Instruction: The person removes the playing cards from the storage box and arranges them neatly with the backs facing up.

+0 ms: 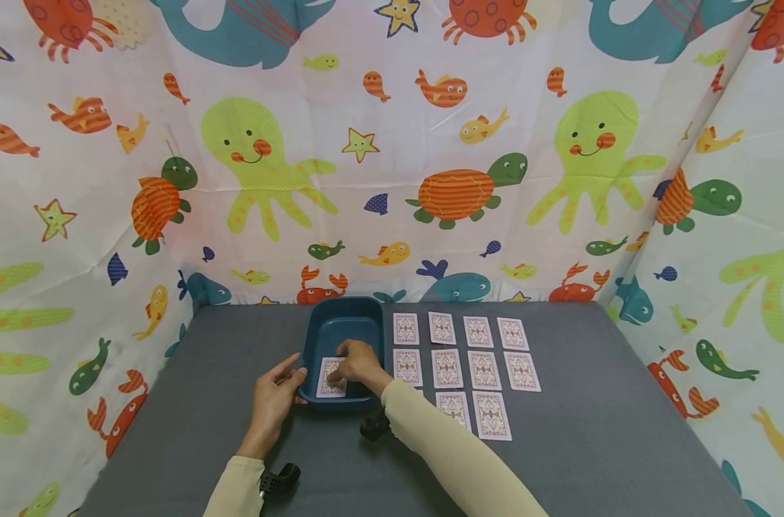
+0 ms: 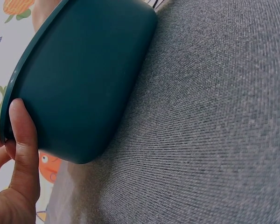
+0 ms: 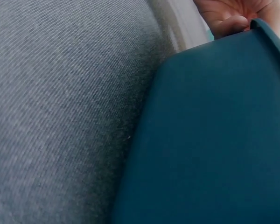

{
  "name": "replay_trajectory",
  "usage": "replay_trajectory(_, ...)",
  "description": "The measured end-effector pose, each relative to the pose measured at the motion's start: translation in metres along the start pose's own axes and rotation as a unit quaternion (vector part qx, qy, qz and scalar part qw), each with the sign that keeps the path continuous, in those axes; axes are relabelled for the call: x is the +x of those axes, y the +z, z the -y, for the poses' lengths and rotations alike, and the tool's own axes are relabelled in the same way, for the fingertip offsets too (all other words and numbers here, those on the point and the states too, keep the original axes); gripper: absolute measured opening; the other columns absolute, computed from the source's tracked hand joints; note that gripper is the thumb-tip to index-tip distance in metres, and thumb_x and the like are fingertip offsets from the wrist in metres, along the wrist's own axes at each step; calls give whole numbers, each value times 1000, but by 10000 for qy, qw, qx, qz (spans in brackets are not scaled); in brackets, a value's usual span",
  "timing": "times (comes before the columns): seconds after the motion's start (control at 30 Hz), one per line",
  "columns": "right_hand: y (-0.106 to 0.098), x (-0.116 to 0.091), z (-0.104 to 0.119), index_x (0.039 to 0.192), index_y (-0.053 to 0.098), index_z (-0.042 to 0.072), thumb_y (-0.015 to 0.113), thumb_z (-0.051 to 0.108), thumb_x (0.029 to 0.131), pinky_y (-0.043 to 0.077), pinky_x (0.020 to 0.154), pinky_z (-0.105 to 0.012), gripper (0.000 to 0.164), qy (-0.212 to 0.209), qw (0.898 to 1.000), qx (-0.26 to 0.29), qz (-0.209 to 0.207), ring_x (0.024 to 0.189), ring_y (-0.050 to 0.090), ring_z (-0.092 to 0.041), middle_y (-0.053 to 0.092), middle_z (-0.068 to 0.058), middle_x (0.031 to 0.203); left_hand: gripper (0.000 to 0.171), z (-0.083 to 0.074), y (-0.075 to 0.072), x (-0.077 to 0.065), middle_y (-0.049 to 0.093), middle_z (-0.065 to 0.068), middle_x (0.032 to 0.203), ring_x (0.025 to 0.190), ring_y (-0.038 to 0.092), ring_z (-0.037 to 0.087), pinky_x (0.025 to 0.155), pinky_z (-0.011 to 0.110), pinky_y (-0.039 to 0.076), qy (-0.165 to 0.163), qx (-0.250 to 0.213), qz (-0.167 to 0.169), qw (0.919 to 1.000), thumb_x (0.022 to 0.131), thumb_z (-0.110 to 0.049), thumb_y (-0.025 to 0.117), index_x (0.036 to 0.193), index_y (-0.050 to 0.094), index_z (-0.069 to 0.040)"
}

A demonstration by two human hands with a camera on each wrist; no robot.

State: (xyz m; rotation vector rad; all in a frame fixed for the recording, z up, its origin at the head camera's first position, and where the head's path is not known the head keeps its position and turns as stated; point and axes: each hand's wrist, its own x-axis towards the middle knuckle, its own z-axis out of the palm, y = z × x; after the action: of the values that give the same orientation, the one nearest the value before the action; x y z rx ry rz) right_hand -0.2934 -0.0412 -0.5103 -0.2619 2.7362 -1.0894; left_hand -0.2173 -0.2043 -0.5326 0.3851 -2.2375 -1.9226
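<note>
A dark teal plastic tub (image 1: 347,305) stands on the grey table. My left hand (image 1: 272,406) grips its near left rim; in the left wrist view the thumb (image 2: 23,135) lies against the outer wall and other fingers are behind the rim. Inside the tub, near its front left corner, lies a patterned playing card (image 1: 330,389), back side up. My right hand (image 1: 361,365) reaches in over the tub, its fingertips on the middle of that card. The right wrist view shows the tub's outer wall (image 3: 214,140) and part of the left hand (image 3: 233,18) at the rim.
Several face-down playing cards (image 1: 484,370) lie in rows on the table to the right of the tub. The right forearm overlaps the lower-left card (image 1: 453,408). A cloth printed with sea animals (image 1: 379,215) hangs behind and along both sides of the table.
</note>
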Motion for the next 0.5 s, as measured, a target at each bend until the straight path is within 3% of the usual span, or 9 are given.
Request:
replay_trajectory(0.3,3,1,-2,108,65,6,95,18,58,49,89,-39,60,-20,9986,-515,-73,95,56,-25,62,-10,99,43,0,1,1,55,7,93,59,56,11,52,31,57,-5,-14,-25,10000,93,-12,66,136,59,-11)
replay_trajectory(0.5,4,1,-2,102,63,6,95,15,58,47,86,-38,55,23,9984,-565,27,92,52,-23,57,-9,95,44,1,1,1,55,6,91,57,55,11,52,31,57,5,-57,-20,10000,93,-11,66,136,58,-9)
